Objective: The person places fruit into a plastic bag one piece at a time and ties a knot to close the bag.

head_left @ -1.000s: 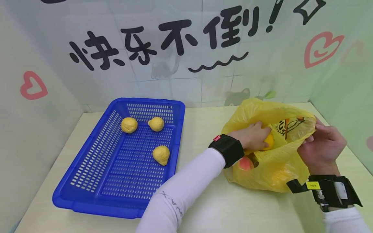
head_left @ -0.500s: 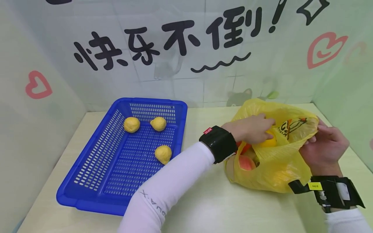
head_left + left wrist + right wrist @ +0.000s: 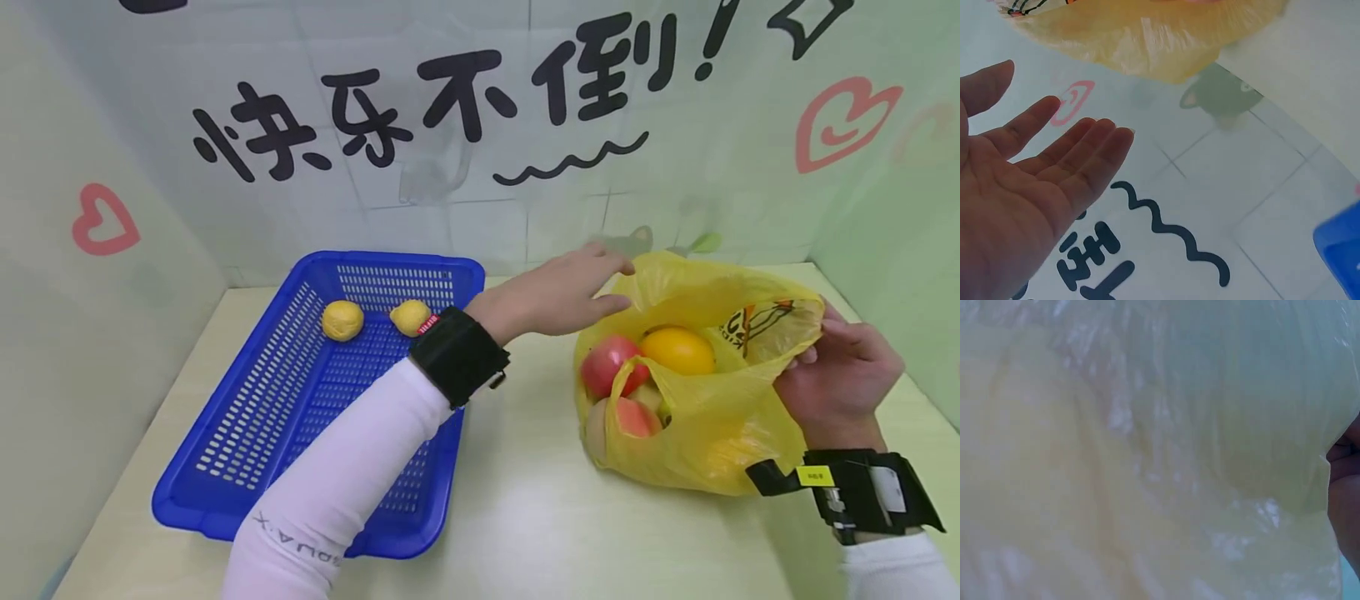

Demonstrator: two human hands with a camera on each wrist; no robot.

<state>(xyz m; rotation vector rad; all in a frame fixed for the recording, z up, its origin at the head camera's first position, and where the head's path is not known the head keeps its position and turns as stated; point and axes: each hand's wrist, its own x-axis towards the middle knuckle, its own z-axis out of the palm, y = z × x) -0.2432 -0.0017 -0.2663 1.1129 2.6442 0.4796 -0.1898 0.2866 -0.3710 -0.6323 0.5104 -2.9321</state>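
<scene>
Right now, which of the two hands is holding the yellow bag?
The right hand, which grips the yellow bag by its rim; the left hand holds nothing.

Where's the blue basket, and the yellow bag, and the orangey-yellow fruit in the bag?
Blue basket point(image 3: 183, 502): head view, on its near left corner.
Yellow bag point(image 3: 720, 442): head view, on its front side.
Orangey-yellow fruit point(image 3: 678, 350): head view, on its middle.
</scene>
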